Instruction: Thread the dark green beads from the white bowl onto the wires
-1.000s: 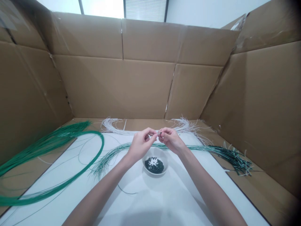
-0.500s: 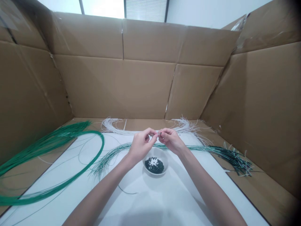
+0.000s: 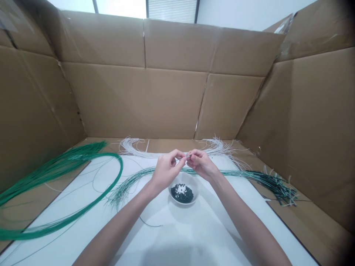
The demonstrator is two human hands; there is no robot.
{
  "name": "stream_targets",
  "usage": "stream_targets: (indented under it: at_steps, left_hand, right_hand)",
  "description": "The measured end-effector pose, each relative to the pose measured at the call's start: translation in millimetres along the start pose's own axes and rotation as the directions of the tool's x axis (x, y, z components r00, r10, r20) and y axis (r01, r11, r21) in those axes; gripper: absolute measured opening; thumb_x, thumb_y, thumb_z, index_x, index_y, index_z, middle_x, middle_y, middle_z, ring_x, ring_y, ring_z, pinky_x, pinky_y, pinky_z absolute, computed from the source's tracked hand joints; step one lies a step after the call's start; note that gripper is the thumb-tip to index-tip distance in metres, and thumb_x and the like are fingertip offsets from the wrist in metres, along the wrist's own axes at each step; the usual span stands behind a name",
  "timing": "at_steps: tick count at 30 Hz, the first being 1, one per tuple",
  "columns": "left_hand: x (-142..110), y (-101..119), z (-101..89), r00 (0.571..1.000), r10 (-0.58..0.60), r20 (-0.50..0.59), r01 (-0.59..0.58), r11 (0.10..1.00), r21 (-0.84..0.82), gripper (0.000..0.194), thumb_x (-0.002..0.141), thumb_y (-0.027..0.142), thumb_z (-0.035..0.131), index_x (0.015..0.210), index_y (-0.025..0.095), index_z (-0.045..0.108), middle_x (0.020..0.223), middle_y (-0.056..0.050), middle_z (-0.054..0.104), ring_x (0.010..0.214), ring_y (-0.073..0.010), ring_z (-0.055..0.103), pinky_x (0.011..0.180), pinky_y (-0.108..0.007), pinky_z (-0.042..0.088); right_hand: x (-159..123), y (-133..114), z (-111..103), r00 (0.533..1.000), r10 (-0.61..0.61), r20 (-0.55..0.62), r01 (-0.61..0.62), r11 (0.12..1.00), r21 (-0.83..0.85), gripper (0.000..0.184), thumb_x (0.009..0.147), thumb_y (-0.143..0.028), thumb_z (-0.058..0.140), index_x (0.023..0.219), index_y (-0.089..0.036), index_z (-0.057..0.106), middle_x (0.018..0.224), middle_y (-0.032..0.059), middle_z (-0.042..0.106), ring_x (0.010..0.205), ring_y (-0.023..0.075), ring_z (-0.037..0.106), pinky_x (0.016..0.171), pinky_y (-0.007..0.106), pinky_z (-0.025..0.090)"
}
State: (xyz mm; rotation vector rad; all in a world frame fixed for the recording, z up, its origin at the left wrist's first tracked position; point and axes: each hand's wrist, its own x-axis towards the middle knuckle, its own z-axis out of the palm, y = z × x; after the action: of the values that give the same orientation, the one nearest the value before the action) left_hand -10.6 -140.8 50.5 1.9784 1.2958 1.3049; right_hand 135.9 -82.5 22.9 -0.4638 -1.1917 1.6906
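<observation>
My left hand [image 3: 168,168] is closed in a pinch over the far side of the bowl, with a thin strand [image 3: 179,159] just visible between thumb and fingers. Almost touching it, my right hand [image 3: 202,164] pinches something small and dark at its fingertips, too small to make out. Below both hands stands a white bowl [image 3: 195,195] holding many small dark green beads [image 3: 186,196]. Behind the bowl and hands runs a bundle of thin green strands [image 3: 231,173], its right end thick with dark pieces and pale tips.
A large coil of green strands [image 3: 111,157] lies at the left. Behind the hands curves a bundle of white strands [image 3: 135,148]. One loose green strand [image 3: 151,224] curls out beside my left forearm. Cardboard walls [image 3: 172,103] enclose the white work surface [image 3: 172,240].
Both hands keep their pinch and have hardly moved. The whole view has shifted up very slightly.
</observation>
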Motion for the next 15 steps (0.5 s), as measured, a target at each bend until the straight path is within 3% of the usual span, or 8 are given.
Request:
stream_targets:
  at_steps: [15]
  left_hand:
    - [-0.9,1.3,-0.7,1.0,-0.002,-0.008,0.002,1.0,-0.03,0.021,0.079,0.034,0.046,0.078,0.017,0.058,0.071,0.0,0.061,0.051,-0.007,0.041,0.049,-0.019,0.032]
  right_hand:
    - [-0.3,0.2,-1.2,1.0,0.025,-0.007,-0.025,1.0,0.003,0.018,0.053,-0.029,0.076,0.062,-0.016,0.069,0.048,-0.0025,0.05,0.044,0.0037,0.03,0.042,0.022,0.023]
